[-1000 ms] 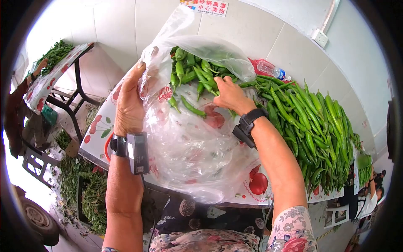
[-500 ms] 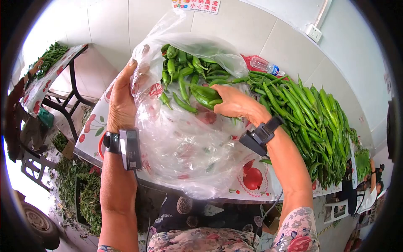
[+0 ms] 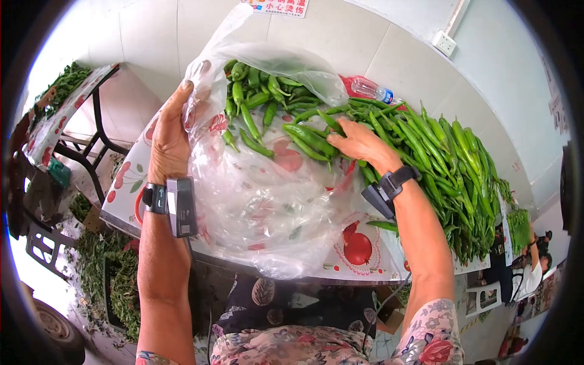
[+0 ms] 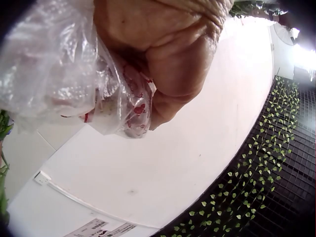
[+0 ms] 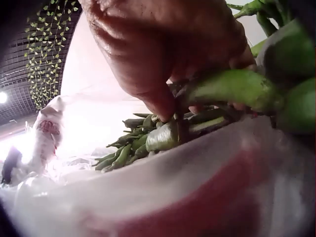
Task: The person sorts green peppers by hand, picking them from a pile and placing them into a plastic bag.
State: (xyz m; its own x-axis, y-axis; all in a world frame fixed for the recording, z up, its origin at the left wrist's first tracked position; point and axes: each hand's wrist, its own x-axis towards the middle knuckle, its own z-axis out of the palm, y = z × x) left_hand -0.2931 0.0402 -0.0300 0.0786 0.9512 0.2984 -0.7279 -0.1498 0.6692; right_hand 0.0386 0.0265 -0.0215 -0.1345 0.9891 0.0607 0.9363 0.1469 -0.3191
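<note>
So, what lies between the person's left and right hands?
The head view shows a crumpled, translucent plastic bag and several long green peppers between the left hand and the right hand.

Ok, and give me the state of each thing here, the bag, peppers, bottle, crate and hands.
Clear plastic bag: open, crumpled
Left hand: gripping the bag's edge
Right hand: fingers curled round a pepper
Bagged peppers: loose, stems on some
Pepper heap: piled on the table
Bottle: on its side, contents unclear
Black crate: heaped with leafy greens
</note>
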